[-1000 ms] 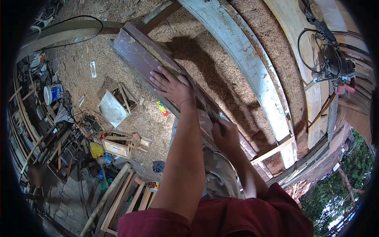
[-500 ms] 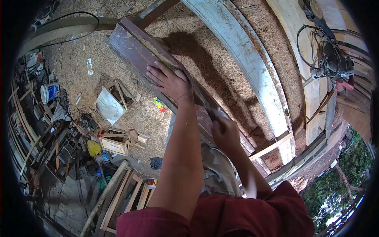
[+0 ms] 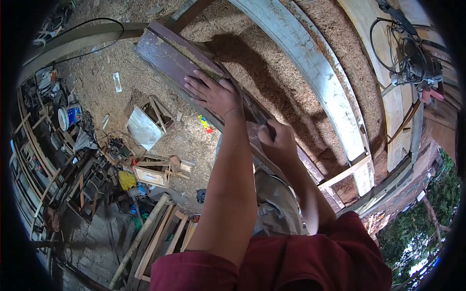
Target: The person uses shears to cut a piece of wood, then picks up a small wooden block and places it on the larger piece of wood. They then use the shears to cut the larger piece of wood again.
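Note:
A long purplish-brown board, scuffed on its face and with a groove along one edge, slants away in front of me. My left hand lies flat on it near the grooved edge, fingers stretched forward. Closer to my body, my right hand is wrapped around the near end of a long, narrow dark tool. The tool runs along the board's right edge toward my left thumb. Its exact kind and its far tip do not show clearly.
Right of the board stands a curved pale-blue panel over sawdust. A corded power tool rests on planks at far right. Wood scraps, a small frame and a white-and-blue bucket lie on the left.
My right hand has moved forward along the board, toward my left hand, with the tool in it. My left hand stays on the board; the whole view has shifted slightly.

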`<state>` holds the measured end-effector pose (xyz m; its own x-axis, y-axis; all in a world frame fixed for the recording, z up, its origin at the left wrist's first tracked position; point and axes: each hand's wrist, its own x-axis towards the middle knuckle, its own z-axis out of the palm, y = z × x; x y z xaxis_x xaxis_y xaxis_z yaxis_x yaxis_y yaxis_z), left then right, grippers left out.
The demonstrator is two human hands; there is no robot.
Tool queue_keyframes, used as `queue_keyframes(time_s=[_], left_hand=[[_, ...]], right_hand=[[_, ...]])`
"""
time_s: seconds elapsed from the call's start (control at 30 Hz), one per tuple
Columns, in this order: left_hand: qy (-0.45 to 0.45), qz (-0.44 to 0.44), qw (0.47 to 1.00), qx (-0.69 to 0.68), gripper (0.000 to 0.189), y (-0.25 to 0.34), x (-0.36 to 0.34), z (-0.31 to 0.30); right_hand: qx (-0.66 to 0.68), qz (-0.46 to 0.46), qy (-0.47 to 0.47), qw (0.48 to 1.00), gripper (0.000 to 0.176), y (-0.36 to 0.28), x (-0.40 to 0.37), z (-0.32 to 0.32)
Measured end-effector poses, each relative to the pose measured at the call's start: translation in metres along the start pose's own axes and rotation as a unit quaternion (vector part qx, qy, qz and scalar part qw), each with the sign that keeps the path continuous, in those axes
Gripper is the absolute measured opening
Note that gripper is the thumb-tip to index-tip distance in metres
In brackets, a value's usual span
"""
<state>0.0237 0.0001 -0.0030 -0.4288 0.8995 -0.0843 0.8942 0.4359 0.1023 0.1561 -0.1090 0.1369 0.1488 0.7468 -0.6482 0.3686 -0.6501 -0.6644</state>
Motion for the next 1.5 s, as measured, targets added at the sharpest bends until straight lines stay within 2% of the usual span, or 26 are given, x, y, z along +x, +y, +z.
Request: queue_keyframes(time_s=[0.03, 0.17, 0.2, 0.3, 0.33, 0.43, 0.53, 0.67, 0.77, 0.8, 0.9, 1.0, 1.1, 1.2, 1.3, 1.4, 1.5], left_hand=[[0.003, 0.004, 1.0, -0.002, 0.085, -0.002, -0.001, 0.002], [0.013, 0.009, 1.0, 0.014, 0.085, -0.005, 0.0, 0.005], [0.012, 0.009, 1.0, 0.016, 0.084, -0.003, -0.001, 0.005], [0.017, 0.01, 1.0, 0.017, 0.084, -0.003, -0.001, 0.004], [0.02, 0.015, 1.0, 0.014, 0.084, -0.003, 0.001, 0.005], [0.012, 0.013, 1.0, 0.023, 0.083, -0.008, -0.005, 0.005], [0.026, 0.009, 0.999, 0.021, 0.081, -0.005, -0.001, 0.008], [0.026, 0.011, 0.999, 0.022, 0.08, -0.005, -0.003, 0.007], [0.008, 0.012, 1.0, 0.026, 0.085, -0.005, -0.002, 0.005], [0.008, 0.013, 1.0, 0.025, 0.085, -0.005, -0.002, 0.004], [0.012, 0.012, 1.0, 0.025, 0.084, -0.003, -0.002, 0.005], [0.012, 0.009, 0.999, 0.031, 0.083, -0.006, -0.003, 0.007], [0.003, 0.01, 0.999, 0.031, 0.086, -0.005, -0.004, 0.007], [0.008, 0.01, 0.999, 0.029, 0.086, -0.004, -0.001, 0.004], [0.012, 0.011, 0.999, 0.034, 0.085, -0.006, -0.004, 0.007], [0.018, 0.01, 0.999, 0.029, 0.085, -0.003, 0.002, 0.007], [0.018, 0.007, 1.0, 0.021, 0.085, -0.005, -0.003, 0.006]], right_hand=[[0.011, 0.022, -0.02, 0.999, 0.023, 0.0, -0.012, -0.005], [0.047, -0.06, 0.06, 0.995, 0.024, 0.0, -0.039, -0.014], [0.03, -0.034, 0.03, 0.998, 0.023, 0.002, -0.032, -0.01], [-0.005, -0.049, 0.064, 0.997, 0.022, 0.004, 0.012, 0.016], [0.02, -0.035, 0.027, 0.999, 0.023, -0.001, 0.009, 0.009], [0.029, -0.024, 0.027, 0.999, 0.026, 0.001, -0.034, -0.006], [0.024, -0.013, 0.02, 0.999, 0.027, 0.004, -0.04, -0.015], [-0.003, -0.037, 0.044, 0.998, 0.024, -0.007, -0.003, 0.002], [0.015, -0.04, 0.016, 0.999, 0.024, -0.007, -0.029, -0.011], [0.017, -0.023, 0.025, 0.999, 0.025, -0.009, -0.041, -0.018], [0.004, -0.056, 0.047, 0.997, 0.026, 0.009, -0.041, -0.01], [-0.018, 0.002, 0.026, 1.0, 0.028, -0.007, -0.002, 0.006], [-0.011, -0.057, 0.038, 0.998, 0.029, 0.003, -0.018, -0.001], [0.025, 0.02, 0.009, 0.999, 0.031, -0.001, -0.049, -0.02], [-0.027, -0.066, 0.032, 0.997, 0.027, -0.007, -0.02, -0.003], [-0.005, 0.008, 0.016, 1.0, 0.025, -0.02, 0.005, 0.003], [-0.015, -0.055, 0.049, 0.997, 0.025, -0.003, -0.035, -0.007]])
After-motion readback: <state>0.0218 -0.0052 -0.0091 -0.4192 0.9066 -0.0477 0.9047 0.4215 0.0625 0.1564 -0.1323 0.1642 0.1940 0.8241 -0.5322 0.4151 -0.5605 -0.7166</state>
